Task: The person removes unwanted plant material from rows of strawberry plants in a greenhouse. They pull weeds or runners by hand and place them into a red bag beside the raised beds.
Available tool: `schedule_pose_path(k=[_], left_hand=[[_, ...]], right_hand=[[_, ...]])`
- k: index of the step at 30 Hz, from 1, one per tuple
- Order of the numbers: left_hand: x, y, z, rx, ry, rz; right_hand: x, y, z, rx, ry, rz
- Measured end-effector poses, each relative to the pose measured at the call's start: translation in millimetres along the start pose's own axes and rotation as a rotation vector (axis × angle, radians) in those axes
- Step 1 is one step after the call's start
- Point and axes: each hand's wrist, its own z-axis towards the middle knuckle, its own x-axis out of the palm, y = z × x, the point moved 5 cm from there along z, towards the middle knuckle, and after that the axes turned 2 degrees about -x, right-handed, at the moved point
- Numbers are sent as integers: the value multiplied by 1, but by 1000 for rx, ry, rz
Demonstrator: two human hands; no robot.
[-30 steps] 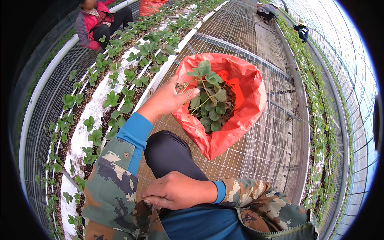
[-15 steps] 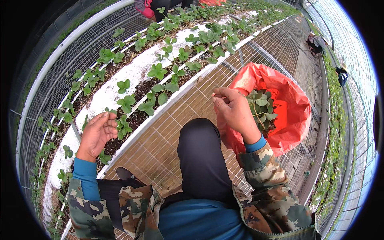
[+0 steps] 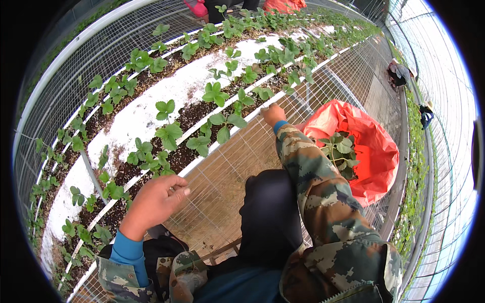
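My left hand point(image 3: 157, 203) hovers at the near edge of the planting bed, beside a leafy strawberry plant point(image 3: 148, 154). Its fingers are loosely bent, the thumb stands slightly apart, and nothing shows between them. Farther off, my right hand point(image 3: 273, 114) is closed at the bed's white edge rail point(image 3: 241, 123). What its fingers hold, if anything, is hidden behind the hand. To the right of that forearm stands a red plastic bag point(image 3: 384, 164) with its mouth wide. Picked leaves and stems point(image 3: 342, 149) lie inside.
Several strawberry plants grow in dark soil along both sides of a white strip point(image 3: 146, 106). Wire mesh point(image 3: 222, 171) spans the ground below me. Another person point(image 3: 198, 7) is across the bed near a second red bag point(image 3: 284, 5). Two people are far right by another planted row point(image 3: 417, 192).
My right hand has moved from above the bag forward and left to the bed's rail. My left hand has come down and right, away from the leaves. The view has shifted slightly.
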Motion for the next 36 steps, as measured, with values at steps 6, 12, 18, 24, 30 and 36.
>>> schedule_pose_path(k=[6,12,18,24,30,36], left_hand=[[-6,-1,-24,22,123,451],[-10,2,-3,18,170,482],[-3,8,20,90,174,455],[-10,2,2,112,153,479],[-2,-34,-24,236,136,406],[12,-23,-58,150,207,520]], right_hand=[[3,40,37,-16,48,-131],[-27,3,75,103,-163,-91],[-55,-14,73,-404,366,-801],[-246,142,-102,-482,275,38],[-374,40,-194,-417,-294,-854],[-158,145,-205,-745,373,78]])
